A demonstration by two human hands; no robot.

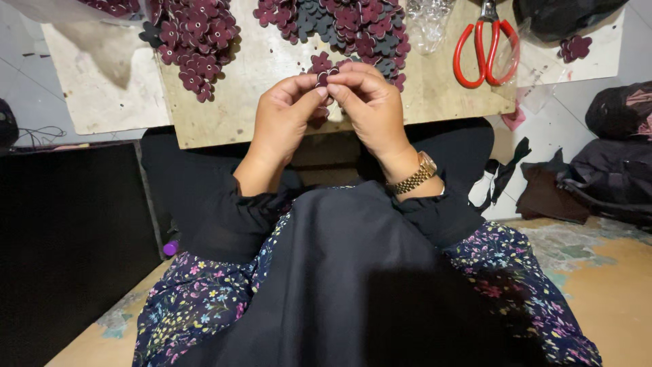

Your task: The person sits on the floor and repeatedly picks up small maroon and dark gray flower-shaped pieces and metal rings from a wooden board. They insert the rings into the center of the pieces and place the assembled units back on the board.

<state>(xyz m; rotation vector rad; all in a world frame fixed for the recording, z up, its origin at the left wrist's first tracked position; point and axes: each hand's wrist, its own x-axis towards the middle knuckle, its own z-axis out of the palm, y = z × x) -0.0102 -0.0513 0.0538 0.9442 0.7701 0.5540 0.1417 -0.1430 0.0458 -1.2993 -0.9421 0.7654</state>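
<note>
My left hand (285, 119) and my right hand (370, 102) meet over the near edge of a wooden board (272, 61). Both pinch a small maroon flower-shaped piece (324, 71) between their fingertips; most of it is hidden by the fingers. A gold watch (418, 173) sits on my right wrist. Just beyond the hands lies a heap of maroon and dark grey flower pieces (353, 24). A second heap of maroon flower pieces (197, 41) lies at the board's left.
Red-handled scissors (485, 44) lie at the board's right, next to a clear plastic bag (428, 20). One flower piece (575, 47) sits on a white slab further right. Dark bags and cloth (604, 170) lie on the floor at right.
</note>
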